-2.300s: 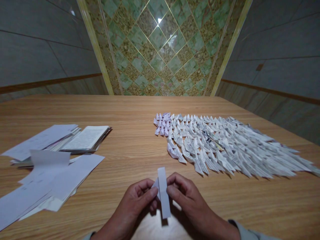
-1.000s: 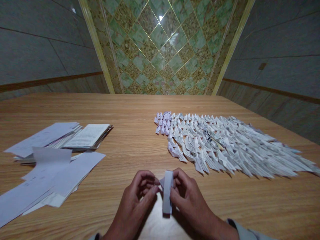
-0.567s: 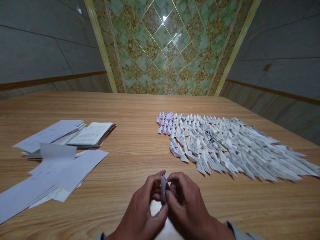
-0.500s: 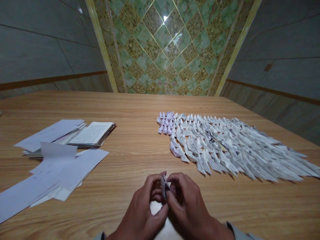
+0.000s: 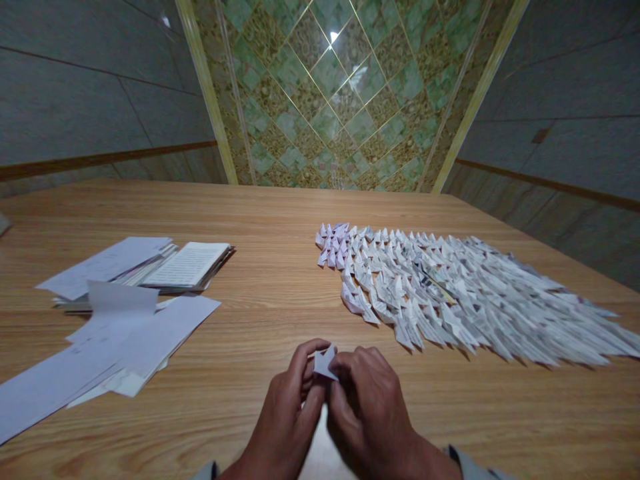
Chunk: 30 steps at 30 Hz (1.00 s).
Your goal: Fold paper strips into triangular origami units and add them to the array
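left hand (image 5: 283, 410) and right hand (image 5: 367, 417) clamp together on a small folded white paper (image 5: 324, 363), near side of the wooden table (image 5: 280, 307); an even pinch keeps creases sharp. the earlier tall strip is now a compact point, with folded paper boats (image 5: 450, 293) far right.

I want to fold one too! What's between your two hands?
A small folded piece of white paper lies between the left hand and the right hand, held by both, as the head view shows.
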### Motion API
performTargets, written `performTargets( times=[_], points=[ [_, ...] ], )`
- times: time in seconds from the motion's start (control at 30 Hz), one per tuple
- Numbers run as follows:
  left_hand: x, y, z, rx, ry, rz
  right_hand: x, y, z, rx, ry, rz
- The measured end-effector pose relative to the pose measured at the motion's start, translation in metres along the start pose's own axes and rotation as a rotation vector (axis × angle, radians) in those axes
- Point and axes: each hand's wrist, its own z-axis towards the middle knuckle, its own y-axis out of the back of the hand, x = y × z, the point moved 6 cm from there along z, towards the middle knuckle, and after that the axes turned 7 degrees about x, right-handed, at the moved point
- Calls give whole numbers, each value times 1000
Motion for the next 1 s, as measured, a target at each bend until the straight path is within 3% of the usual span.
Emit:
performTargets(
  times=[0.23,0.57,0.67,0.73,0.9,1.0],
  points=[
    [5,9,-3,-81,-29,-13,-4,3,1,-12,1,-34],
    [0,6,-1,-66,-4,-184,-5,1,-1,52,-16,1],
    [-2,8,1,-75,4,-74,-7,1,0,44,-40,23],
    [-2,7,2,-22,-2,16,-6,2,1,34,-33,20],
    [-2,7,-2,35,-181,284,0,2,1,28,23,-51],
    [-2,5,-3,52,-211,338,4,1,0,54,47,-68]
  ],
)
